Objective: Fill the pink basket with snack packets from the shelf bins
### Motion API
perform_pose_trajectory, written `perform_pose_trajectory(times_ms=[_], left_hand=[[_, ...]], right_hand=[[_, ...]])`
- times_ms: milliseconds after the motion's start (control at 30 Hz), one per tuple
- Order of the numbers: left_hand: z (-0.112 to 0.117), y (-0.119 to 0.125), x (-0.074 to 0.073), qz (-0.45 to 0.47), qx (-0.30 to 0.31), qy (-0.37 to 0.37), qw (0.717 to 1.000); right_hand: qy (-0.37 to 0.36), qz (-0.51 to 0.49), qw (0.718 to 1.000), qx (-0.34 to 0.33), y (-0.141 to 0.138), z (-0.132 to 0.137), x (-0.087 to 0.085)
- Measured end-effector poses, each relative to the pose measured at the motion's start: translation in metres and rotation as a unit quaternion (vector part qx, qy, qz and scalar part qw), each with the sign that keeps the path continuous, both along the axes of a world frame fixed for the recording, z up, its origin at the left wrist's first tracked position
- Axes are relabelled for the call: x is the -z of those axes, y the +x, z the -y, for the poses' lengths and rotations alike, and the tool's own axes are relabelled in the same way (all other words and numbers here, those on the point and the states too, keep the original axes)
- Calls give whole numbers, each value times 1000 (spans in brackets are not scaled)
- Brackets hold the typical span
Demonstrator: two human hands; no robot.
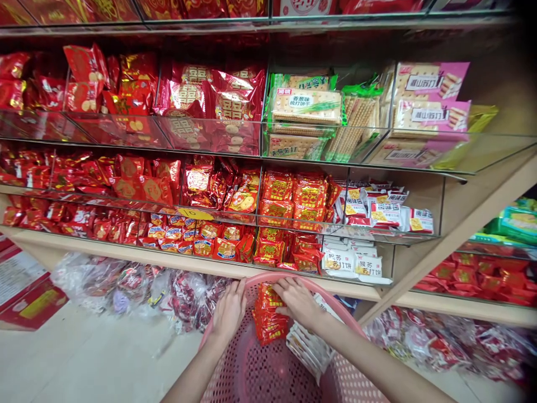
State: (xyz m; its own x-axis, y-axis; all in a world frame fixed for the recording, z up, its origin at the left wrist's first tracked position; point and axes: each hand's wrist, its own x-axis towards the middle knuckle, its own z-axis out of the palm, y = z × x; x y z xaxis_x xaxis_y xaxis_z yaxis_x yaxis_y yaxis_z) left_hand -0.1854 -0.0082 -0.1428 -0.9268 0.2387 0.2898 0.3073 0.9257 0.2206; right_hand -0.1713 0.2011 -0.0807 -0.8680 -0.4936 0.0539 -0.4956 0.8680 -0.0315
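A pink perforated plastic basket (262,369) sits low in front of me, below the shelves. My left hand (230,309) is at its left rim, fingers together and bent over the edge. Inside the basket, my right hand (297,302) is closed on a stack of red snack packets (271,324) with gold print, its fingers over their upper right side. White biscuit packets (308,350) stand in a row beside the red ones, partly under my right forearm. The undersides of my fingers are hidden.
Glass-fronted shelves hold green-edged cracker packs (308,106), pink cracker packs (438,117), red-and-gold packets (274,196) and white biscuit packets (352,262). Clear bags of goods (176,294) lie beneath. A slanted wooden panel (453,240) borders the right side; a red carton (29,291) is at left.
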Motion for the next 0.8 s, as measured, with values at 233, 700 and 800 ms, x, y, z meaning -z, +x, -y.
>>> perform_pose_trajectory(times_ms=[233,700,800], left_hand=[[0,1,-1,7,-1,-8,1000],[-1,-2,-1,11,2,-18,1000],[-2,-4,1,4,6,-18,1000]], right_hand=[[1,3,1000,22,0,0,1],[-289,-115,918,246,80,-112,13],[-324,-121,884,316,94,-135,42]])
